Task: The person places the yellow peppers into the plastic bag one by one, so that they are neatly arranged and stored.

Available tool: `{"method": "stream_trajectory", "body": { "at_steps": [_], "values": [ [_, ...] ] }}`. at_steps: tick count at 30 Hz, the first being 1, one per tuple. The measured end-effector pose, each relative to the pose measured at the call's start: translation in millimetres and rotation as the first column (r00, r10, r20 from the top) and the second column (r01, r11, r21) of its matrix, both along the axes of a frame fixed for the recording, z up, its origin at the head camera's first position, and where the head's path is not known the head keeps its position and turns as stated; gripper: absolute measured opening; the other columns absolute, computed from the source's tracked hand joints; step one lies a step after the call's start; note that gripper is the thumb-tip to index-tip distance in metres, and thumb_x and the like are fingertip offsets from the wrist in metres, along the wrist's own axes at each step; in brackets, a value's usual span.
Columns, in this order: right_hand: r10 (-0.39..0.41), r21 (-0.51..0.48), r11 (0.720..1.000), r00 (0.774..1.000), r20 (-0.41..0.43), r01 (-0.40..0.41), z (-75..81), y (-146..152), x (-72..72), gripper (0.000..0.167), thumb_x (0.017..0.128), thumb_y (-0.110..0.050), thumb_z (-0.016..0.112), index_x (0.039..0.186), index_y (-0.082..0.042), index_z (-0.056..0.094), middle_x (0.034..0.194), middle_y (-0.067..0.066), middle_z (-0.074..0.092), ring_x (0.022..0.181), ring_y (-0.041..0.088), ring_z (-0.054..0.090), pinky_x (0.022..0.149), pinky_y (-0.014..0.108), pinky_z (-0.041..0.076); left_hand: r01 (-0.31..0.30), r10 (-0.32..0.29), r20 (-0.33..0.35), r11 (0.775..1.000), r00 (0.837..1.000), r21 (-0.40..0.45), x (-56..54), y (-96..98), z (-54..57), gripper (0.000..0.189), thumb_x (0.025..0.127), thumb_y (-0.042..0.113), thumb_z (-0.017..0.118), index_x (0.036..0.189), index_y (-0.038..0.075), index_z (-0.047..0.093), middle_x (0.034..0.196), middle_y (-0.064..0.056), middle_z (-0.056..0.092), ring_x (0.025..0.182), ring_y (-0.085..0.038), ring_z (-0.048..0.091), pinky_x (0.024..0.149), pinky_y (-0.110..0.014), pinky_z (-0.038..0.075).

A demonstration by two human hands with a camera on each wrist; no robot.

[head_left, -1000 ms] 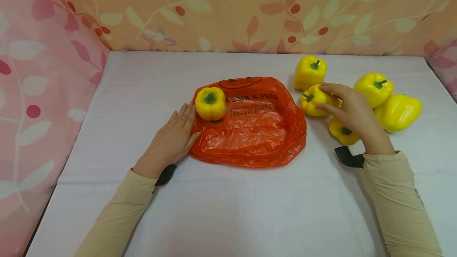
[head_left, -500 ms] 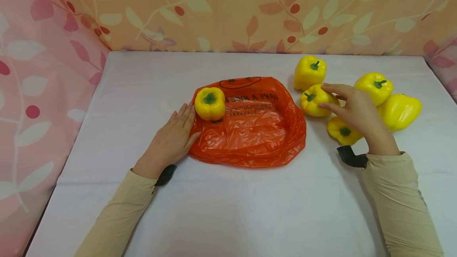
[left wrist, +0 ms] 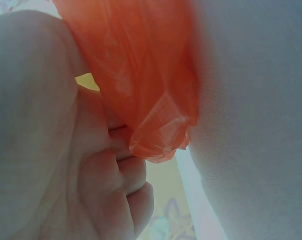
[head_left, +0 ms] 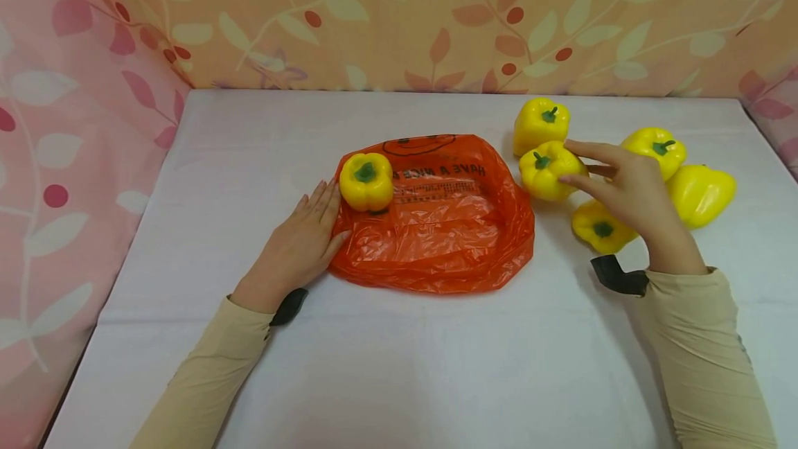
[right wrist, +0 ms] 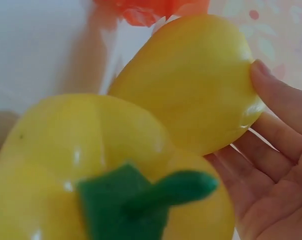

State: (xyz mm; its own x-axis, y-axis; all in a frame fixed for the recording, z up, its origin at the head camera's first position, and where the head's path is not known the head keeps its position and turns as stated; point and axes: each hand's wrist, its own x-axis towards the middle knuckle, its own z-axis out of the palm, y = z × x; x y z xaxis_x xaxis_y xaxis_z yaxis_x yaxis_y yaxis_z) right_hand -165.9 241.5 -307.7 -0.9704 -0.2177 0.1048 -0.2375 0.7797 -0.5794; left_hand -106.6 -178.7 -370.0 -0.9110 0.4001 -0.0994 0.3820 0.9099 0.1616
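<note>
My left hand (head_left: 298, 251) lies with straight fingers along the left edge of a flat red plastic bag (head_left: 430, 234), thumb on its border. In the left wrist view the bag's crumpled edge (left wrist: 146, 95) hangs beside the palm. One yellow bell pepper (head_left: 368, 189) with a green stem sits on the bag's upper left. Right of the bag, my right hand (head_left: 636, 189) pinches another yellow bell pepper (head_left: 547, 175) between thumb and fingers, its stem facing up and left. The right wrist view shows this pepper's smooth side (right wrist: 191, 85) against the fingers.
A yellow pepper (head_left: 536, 127) stands behind the held one, and another (head_left: 598, 227) lies in front, below the right hand. Two more, an upright pepper (head_left: 657, 147) and a lying pepper (head_left: 704, 192), are farther right. A white cloth (head_left: 436, 366) covers the table; patterned curtains rise behind.
The right hand's pepper has risen slightly and shifted a little left, its stem end tipping upward. The right forearm has moved slightly right. The left hand and bag stay put.
</note>
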Motion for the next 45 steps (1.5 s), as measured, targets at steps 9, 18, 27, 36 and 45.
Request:
{"method": "stream_trajectory", "body": {
  "at_steps": [9,18,27,36,45],
  "values": [
    [-0.04,-0.094,0.995,0.999,-0.033,0.037,0.4,-4.0,4.6,0.047,0.083,-0.021,0.072,0.128,-0.01,0.061,0.123,0.015,0.062,0.103,0.013,0.064,0.073,0.002,0.042,0.003,-0.002,-0.01,1.0,1.0,0.01,0.0,-0.2,-1.6,0.07,0.099,0.031,0.045,0.146,-0.01,0.013,0.153,-0.024,0.013,0.142,-0.034,0.009,0.114,-0.047,0.013],
    [0.009,-0.289,0.957,0.995,-0.095,-0.036,-3.3,-14.2,7.6,0.044,0.081,-0.007,0.073,0.124,-0.005,0.063,0.119,0.002,0.065,0.09,-0.01,0.061,0.076,0.008,0.047,0.0,0.0,-0.008,1.0,1.0,0.005,-0.4,-0.8,-3.8,0.07,0.099,0.031,0.045,0.147,-0.009,0.013,0.154,-0.024,0.012,0.142,-0.034,0.008,0.114,-0.047,0.013],
    [0.018,-0.396,0.917,0.995,-0.096,-0.055,-1.5,-21.6,11.8,0.043,0.082,0.001,0.071,0.124,-0.004,0.062,0.122,0.0,0.064,0.092,-0.003,0.064,0.078,0.011,0.048,-0.001,0.001,-0.008,1.0,1.0,0.003,-0.4,-0.8,-2.6,0.069,0.099,0.03,0.045,0.146,-0.01,0.013,0.153,-0.024,0.012,0.142,-0.034,0.008,0.114,-0.048,0.013],
    [0.042,-0.41,0.906,0.988,-0.151,-0.101,-0.6,-30.0,16.2,0.044,0.081,0.004,0.07,0.124,-0.001,0.061,0.123,0.003,0.063,0.095,0.0,0.064,0.08,0.013,0.048,-0.002,0.002,-0.01,1.0,1.0,0.004,-0.2,-0.4,-2.2,0.069,0.099,0.03,0.045,0.146,-0.01,0.014,0.153,-0.024,0.013,0.142,-0.034,0.008,0.114,-0.048,0.013],
    [0.039,-0.397,0.909,0.975,-0.217,-0.124,0.4,-36.6,19.7,0.046,0.079,0.006,0.071,0.123,0.0,0.062,0.122,0.003,0.064,0.107,0.004,0.06,0.086,0.015,0.047,0.001,-0.001,-0.018,1.0,1.0,0.008,-0.1,-0.7,-2.1,0.069,0.099,0.029,0.045,0.146,-0.01,0.014,0.153,-0.024,0.013,0.142,-0.034,0.009,0.114,-0.048,0.014]
  ]
}}
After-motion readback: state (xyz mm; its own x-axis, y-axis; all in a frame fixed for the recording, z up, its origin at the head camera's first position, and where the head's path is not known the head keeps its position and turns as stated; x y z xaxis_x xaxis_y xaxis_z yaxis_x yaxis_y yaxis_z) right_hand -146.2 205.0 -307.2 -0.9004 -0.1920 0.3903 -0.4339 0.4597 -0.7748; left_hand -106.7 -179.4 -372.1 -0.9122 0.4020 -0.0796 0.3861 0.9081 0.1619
